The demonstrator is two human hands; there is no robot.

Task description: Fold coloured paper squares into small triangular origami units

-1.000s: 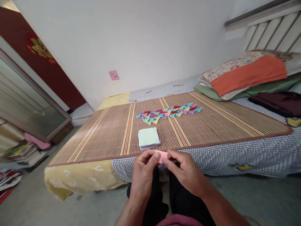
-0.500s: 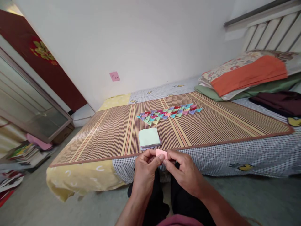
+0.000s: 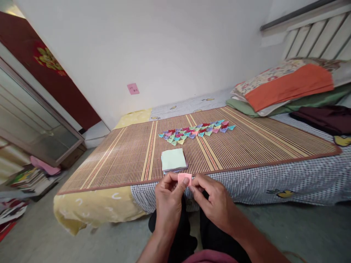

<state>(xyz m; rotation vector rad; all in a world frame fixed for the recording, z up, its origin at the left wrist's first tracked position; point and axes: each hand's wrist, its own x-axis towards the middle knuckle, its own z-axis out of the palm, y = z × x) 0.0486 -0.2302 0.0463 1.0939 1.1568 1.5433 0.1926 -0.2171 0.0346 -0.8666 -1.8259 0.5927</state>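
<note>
Pink folded paper (image 3: 181, 176) is held between two bare hands at the near edge of a bed, just in front of a stack of square paper sheets (image 3: 173, 159), in the head view. The left hand (image 3: 168, 199) pinches the small piece, thumb pressed flat on its face and forefinger behind. The right hand (image 3: 214, 199) holds the opposite edge by its lower corner, thumb and forefinger drawn narrow; its other fingers curl inward, partly hidden.

The stack, topped by a pale green sheet, lies on a striped mat (image 3: 123, 157) spread over a checked bedsheet (image 3: 238, 186). Beyond it, multicolored folded paper pieces (image 3: 194, 132) stand close together in slanting rows, red, teal, purple, yellow and green among them. A pink note (image 3: 133, 88) with dark writing clings to the white wall.

At right, an orange and floral pillow (image 3: 290, 87) rests on green bedding (image 3: 241, 106), beside a dark maroon cloth (image 3: 322, 118). At far left, books (image 3: 26, 179) are piled near the floor beside a pink item (image 3: 45, 165); whether a container holds them is unclear. Behind stands a glass-paneled cabinet (image 3: 35, 109), its contents indistinct.
</note>
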